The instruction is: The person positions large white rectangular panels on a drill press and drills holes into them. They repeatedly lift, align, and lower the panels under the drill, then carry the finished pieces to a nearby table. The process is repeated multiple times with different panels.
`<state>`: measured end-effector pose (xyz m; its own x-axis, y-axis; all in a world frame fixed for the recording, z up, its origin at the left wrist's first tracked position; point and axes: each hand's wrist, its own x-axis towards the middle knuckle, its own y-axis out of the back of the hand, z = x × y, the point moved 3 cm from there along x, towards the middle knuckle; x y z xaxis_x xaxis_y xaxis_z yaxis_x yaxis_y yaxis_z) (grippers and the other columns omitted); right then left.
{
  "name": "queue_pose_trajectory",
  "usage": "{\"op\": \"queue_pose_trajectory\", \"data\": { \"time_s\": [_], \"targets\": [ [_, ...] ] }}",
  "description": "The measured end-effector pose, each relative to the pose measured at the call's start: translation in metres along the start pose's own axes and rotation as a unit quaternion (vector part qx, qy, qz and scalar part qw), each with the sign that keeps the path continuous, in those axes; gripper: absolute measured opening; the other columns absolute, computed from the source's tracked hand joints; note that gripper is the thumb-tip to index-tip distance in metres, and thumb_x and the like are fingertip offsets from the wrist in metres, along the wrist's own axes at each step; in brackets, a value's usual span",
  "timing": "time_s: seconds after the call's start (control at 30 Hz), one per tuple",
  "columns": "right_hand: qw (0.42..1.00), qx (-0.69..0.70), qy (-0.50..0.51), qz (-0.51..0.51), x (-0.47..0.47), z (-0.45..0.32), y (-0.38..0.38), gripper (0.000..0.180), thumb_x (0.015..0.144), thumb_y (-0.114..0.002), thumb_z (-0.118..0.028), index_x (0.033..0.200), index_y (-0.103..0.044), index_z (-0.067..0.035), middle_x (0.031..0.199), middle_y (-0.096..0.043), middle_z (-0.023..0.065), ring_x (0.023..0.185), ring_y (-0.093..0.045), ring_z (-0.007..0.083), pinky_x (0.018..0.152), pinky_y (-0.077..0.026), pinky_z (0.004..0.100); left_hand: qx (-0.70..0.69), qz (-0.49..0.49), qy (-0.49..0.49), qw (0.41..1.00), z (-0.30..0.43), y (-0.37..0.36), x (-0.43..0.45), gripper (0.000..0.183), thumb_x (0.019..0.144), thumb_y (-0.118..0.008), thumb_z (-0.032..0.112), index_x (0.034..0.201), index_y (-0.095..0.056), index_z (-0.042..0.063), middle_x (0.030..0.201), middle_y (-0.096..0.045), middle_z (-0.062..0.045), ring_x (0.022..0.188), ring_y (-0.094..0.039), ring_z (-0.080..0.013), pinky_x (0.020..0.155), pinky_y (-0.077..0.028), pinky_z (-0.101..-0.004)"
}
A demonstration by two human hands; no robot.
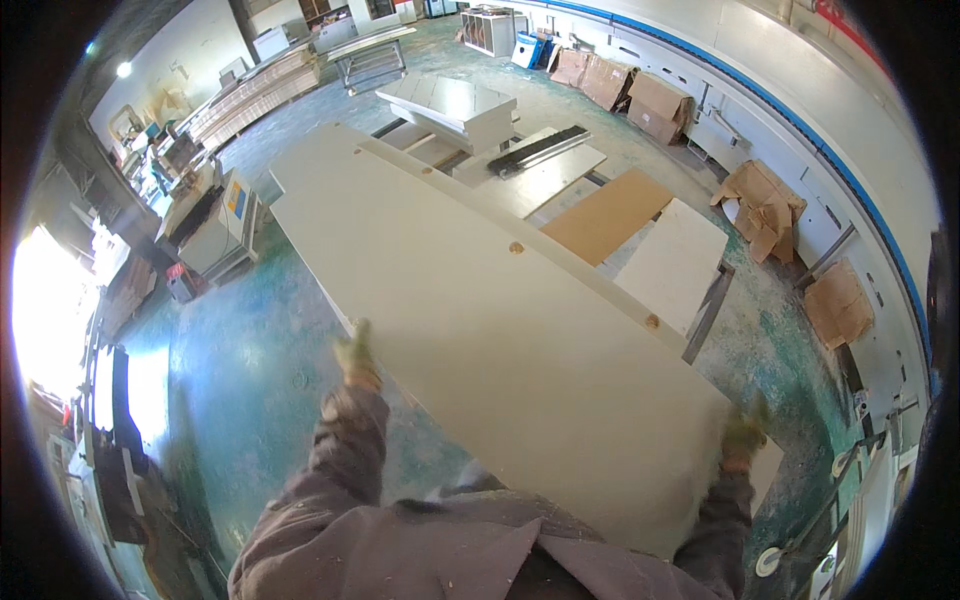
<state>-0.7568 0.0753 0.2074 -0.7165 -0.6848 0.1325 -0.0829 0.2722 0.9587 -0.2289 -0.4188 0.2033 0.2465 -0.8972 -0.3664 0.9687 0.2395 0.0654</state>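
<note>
A long pale grey board (465, 330) lies in front of my body, running from far left to near right. My left hand (358, 356), in a yellowish glove, grips its left long edge with the thumb on top. At the near right end, my right hand (745, 435), gloved and blurred by motion, holds the board's edge. The fingers of both hands are partly hidden beneath. Along the far side runs a strip with round holes (516, 247) showing bare wood. The corner of another pale panel (766, 472) shows below the right hand.
Beyond the board, a metal frame (709, 315) bears a brown panel (609, 214), a white panel (675, 259), a black brush strip (536, 150) and stacked white panels (457, 105). Flattened cardboard (761, 206) leans along the long machine (825, 180) at right. A machine cabinet (221, 229) stands left.
</note>
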Motion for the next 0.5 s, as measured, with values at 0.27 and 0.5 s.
{"op": "queue_pose_trajectory", "data": {
  "time_s": [0.27,0.5],
  "targets": [
    [0.965,-0.091,-0.100,-0.225,-0.194,0.034,0.019,0.057,0.100,-0.048,-0.034,0.147,-0.041,-0.003,0.149,-0.040,0.0208,0.139,-0.037,0.0334,0.115,-0.031,0.0461,-0.234,-0.214,0.070,0.946,-0.107,-0.034,-0.027,0.057,0.090,-0.071,0.006,0.140,-0.042,0.010,0.117,-0.058,-0.007,0.102,-0.060,-0.0240,0.080,-0.055,-0.0382],
    [0.945,0.205,-0.187,-0.176,-0.204,0.008,-0.021,0.054,0.102,-0.050,-0.034,0.143,-0.044,0.000,0.142,-0.046,0.0180,0.129,-0.043,0.0295,0.110,-0.036,0.0449,-0.197,-0.161,0.077,0.964,-0.066,-0.054,0.058,0.058,0.090,-0.074,0.013,0.139,-0.043,0.009,0.122,-0.058,-0.009,0.101,-0.060,-0.0253,0.080,-0.054,-0.0400]
  ]
}}
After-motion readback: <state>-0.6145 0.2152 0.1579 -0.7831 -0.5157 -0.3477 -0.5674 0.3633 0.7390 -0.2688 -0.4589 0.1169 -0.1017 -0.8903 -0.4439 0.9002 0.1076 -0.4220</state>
